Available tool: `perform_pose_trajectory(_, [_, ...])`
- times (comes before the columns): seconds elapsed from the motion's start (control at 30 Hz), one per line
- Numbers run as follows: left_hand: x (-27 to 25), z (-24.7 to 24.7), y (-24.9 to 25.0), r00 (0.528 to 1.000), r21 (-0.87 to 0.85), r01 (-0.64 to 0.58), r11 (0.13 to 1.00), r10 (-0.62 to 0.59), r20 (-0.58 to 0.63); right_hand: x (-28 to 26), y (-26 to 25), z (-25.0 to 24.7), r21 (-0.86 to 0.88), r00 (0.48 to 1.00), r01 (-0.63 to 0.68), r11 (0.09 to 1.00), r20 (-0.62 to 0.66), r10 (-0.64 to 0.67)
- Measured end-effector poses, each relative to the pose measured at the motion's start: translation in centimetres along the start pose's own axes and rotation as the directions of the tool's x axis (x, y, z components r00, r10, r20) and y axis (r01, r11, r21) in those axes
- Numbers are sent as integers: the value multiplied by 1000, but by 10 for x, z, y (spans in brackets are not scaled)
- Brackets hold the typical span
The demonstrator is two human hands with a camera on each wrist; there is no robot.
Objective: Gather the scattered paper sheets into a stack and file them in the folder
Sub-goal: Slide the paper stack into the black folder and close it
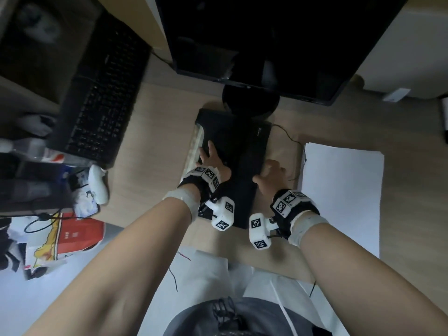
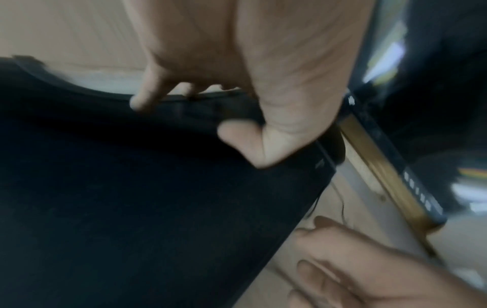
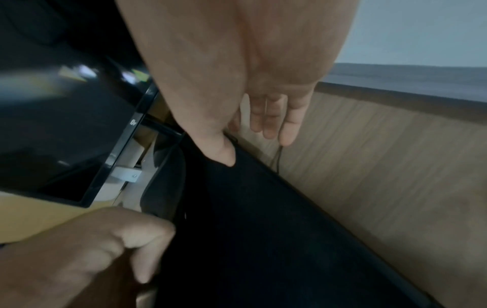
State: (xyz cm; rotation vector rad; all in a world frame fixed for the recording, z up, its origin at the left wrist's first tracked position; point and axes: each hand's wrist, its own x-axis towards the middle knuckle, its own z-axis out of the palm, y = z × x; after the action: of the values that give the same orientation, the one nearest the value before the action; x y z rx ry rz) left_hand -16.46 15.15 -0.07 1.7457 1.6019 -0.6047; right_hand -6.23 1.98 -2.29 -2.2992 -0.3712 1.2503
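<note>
Folder (image 1: pixel 232 151) lies mid-desk (image 1: pixel 155 141), apparently closed. Your left hand (image 1: pixel 211 161) grips its left edge, right hand (image 1: pixel 269 174) loose-fingered, thumb on its right edge. Sheets (image 1: pixel 344 190) sit just right, unfiled — next, I reckon: lift the cover, fetch them.

A dimly lit desk seen from above, in cool, bluish light. The surface (image 1: pixel 155 132) is pale wood grain. A large black monitor (image 1: pixel 266 32), its screen dark, stands at the back on a round black base (image 1: pixel 249 100). A black keyboard (image 1: pixel 101 100) lies at an angle on the left. Near it are a white game controller (image 1: pixel 98 184) and red-and-yellow packaging (image 1: pixel 72 236). A thin black cable (image 1: pixel 288 137) trails across the wood.
</note>
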Motion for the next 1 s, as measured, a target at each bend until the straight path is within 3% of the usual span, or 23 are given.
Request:
perform_pose_trajectory(0.1, [6,-34,-31,1000,-84,-26,996,27,10,-4,-11,11,-115,997,69,991,-14,-71])
perform_pose_trajectory(0.2, [10,-47,-58,998,-97,49,994,-44,52,-5,-23,26,-249,997,77,965,9,-77])
perform_pose_trajectory(0.3, [15,-43,-75,990,-156,108,982,-92,108,-2,-41,41,-88,999,-28,996,35,32])
perform_pose_trajectory(0.47, [29,-35,-86,980,-378,58,924,19,199,17,-54,60,150,978,-164,975,157,140])
perform_pose_trajectory(0.6, [30,-47,-89,973,-446,71,892,37,229,6,-80,61,347,980,-177,921,153,130])
perform_pose_trajectory(0.7, [23,-71,-85,971,-563,18,827,120,206,-14,-118,62,538,974,-148,830,227,26])
perform_pose_trajectory(0.87, [0,-145,-110,967,-786,-110,609,248,57,-30,-180,81,466,898,-78,881,416,-141])
perform_pose_trajectory(1.0, [19,-178,-163,968,-700,-233,675,233,-97,-29,-194,123,245,855,64,967,486,-180])
